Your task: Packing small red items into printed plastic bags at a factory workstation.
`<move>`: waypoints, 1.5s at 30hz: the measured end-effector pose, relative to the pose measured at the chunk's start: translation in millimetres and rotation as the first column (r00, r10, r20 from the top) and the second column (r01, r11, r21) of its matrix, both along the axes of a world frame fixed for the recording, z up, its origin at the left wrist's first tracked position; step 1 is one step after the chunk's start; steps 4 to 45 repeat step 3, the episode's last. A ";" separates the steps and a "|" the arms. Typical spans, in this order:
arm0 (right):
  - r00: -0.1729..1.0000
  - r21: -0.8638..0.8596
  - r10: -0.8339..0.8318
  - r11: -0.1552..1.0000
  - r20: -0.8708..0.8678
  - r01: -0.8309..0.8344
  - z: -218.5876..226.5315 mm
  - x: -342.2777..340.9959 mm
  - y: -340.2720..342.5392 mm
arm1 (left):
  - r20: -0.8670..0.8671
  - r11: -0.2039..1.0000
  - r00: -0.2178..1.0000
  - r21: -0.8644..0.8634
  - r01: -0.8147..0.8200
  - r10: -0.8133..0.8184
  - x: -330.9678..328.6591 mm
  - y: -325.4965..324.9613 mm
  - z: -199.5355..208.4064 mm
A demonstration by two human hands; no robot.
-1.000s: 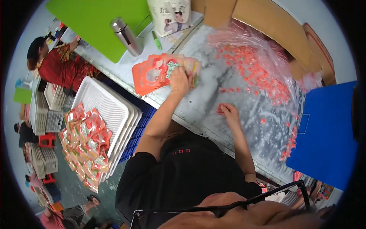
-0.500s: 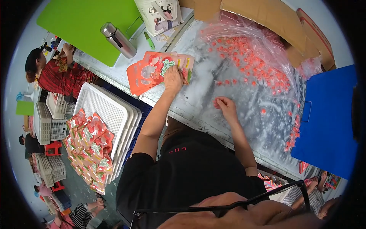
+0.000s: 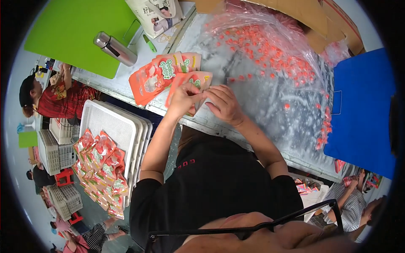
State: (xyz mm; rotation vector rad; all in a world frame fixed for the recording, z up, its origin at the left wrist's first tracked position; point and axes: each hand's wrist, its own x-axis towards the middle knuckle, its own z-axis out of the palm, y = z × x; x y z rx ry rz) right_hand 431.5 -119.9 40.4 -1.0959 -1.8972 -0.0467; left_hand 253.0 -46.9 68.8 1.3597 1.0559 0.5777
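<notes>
In front of my body both hands meet at the edge of a flat red-and-tan printed pouch (image 3: 198, 79). My left hand (image 3: 184, 100) is closed on this pouch near its middle. My right hand (image 3: 227, 104) has its fingertips pressed to the pouch's right edge, against the left fingers, with the thumb held lower; whether a small piece is also tucked in it is hidden. Just behind and left lies a fanned stack of matching flat pouches (image 3: 147, 82). To the right, many small red wrapped pieces (image 3: 270, 55) spread over the grey table (image 3: 253, 109).
A steel thermos (image 3: 116, 48), green knife (image 3: 149, 43) and bag (image 3: 158, 17) stand at the far left. Clear plastic sheeting (image 3: 287, 25) and cardboard (image 3: 303, 12) lie at the back. Stacked white trays (image 3: 112, 114) hold filled pouches (image 3: 101, 164). A blue panel (image 3: 363, 114) borders the right.
My left hand has drawn one pouch off the stack toward me. My right hand has moved left from over the table to meet it at the pouch's edge.
</notes>
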 end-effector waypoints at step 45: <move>0.998 -0.051 -0.023 0.998 0.063 0.026 -19.2 6.8 -10.3 | 0.241 0.980 0.969 -0.197 -0.008 0.056 -5.4 -3.7 -15.1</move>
